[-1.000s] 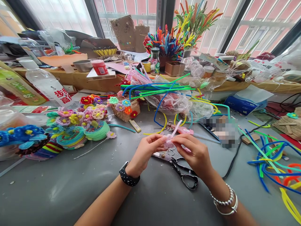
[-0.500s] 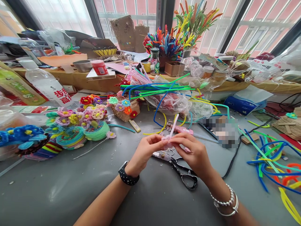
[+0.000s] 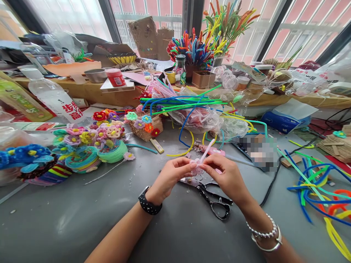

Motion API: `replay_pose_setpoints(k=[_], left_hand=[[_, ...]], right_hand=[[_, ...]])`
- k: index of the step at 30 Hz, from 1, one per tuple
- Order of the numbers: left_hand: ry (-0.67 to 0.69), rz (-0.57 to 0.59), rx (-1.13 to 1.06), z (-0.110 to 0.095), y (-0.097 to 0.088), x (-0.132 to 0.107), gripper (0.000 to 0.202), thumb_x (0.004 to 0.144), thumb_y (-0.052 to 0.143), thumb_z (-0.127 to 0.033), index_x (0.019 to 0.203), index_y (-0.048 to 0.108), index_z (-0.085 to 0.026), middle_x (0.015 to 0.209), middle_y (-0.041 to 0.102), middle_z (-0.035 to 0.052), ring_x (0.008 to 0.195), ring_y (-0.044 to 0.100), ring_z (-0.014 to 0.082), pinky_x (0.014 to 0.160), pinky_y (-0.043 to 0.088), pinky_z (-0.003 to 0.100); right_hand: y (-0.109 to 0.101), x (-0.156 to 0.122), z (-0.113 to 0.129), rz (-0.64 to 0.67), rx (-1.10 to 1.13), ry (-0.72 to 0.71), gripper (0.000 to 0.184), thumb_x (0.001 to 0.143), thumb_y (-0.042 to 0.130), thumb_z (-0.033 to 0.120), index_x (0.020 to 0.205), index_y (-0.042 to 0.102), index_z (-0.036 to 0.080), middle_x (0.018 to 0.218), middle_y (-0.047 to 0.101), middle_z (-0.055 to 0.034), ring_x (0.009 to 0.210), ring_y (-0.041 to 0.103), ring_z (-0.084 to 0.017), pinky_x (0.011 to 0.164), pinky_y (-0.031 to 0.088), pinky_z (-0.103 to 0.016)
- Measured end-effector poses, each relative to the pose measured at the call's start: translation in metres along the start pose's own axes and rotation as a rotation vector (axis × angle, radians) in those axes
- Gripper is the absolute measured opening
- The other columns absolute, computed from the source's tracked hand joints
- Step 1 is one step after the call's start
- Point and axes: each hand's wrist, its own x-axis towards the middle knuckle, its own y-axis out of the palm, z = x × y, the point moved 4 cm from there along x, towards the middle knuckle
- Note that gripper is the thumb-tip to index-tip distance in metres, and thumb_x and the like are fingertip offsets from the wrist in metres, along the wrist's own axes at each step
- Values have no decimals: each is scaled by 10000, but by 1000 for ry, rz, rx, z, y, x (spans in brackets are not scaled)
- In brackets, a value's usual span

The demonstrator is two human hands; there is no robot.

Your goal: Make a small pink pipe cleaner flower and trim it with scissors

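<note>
While both hands, left [image 3: 170,175] and right [image 3: 227,175], keep pinching the pink flower [image 3: 196,166], its stem now tilts further right above the scissors [image 3: 214,199].

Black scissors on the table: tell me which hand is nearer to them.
Right. The right hand hovers just above the scissors, over their handles' far side; the left hand sits further left, both pinching the pink pipe-cleaner piece.

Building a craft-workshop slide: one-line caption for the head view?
Both hands, left hand and right hand, pinch a pink pipe-cleaner flower above black scissors.
</note>
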Motion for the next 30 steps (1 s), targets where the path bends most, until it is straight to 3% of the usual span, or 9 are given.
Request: replay_pose_setpoints(k=[4, 11, 25, 30], left_hand=[[-11, 3, 23, 1, -1, 0, 189, 607, 682, -259, 739, 632, -133, 754, 631, 25, 714, 572, 113, 744, 425, 258], [-21, 23, 3, 0, -2, 0, 199, 606, 684, -251, 763, 651, -134, 800, 651, 44, 764, 584, 133, 787, 419, 280], [-56, 30, -9, 3, 1, 1, 175, 611, 682, -248, 735, 648, -129, 750, 641, 33, 717, 581, 116, 742, 423, 248], [-48, 28, -14, 1, 0, 1, 173, 602, 687, -249, 721, 649, -130, 763, 646, 42, 724, 579, 123, 738, 428, 251]], right_hand=[[0, 0, 3, -3, -42, -69, 74, 772, 553, 205, 739, 613, 178, 729, 609, -27, 691, 541, -142, 639, 438, -257], [2, 1, -2, 9, 57, -15, 74, 773, 555, 227, 757, 610, 180, 743, 609, -24, 672, 550, -129, 582, 454, -225], [3, 0, 2, 92, -211, -266, 117, 820, 468, 154, 805, 582, 174, 789, 572, -52, 714, 526, -148, 657, 435, -261], [2, 1, 0, 60, -48, -134, 82, 791, 517, 200, 739, 572, 169, 735, 572, -31, 678, 521, -130, 629, 443, -246]])
